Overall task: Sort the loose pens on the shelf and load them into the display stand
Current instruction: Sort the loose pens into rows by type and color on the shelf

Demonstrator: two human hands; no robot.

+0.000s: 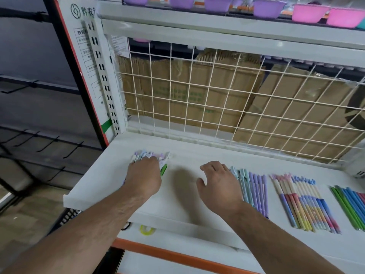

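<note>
Pens [150, 155] gripped by left hand [145, 176]; right hand [219, 183] relaxed beside sorted rows [257, 191].

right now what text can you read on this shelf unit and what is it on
"黔农", then cut off: beside a round logo on the white side panel.
"获取", cut off: heading of the notice sheet below; rest too small.
Green print on the cardboard box: blurred, unreadable.
Pens: none legible.

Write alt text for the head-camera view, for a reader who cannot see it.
A person's left hand covers a loose pile of pastel pens on a white shelf; the open right hand is beside a row of teal and purple pens. More pen rows lie farther right.
</note>
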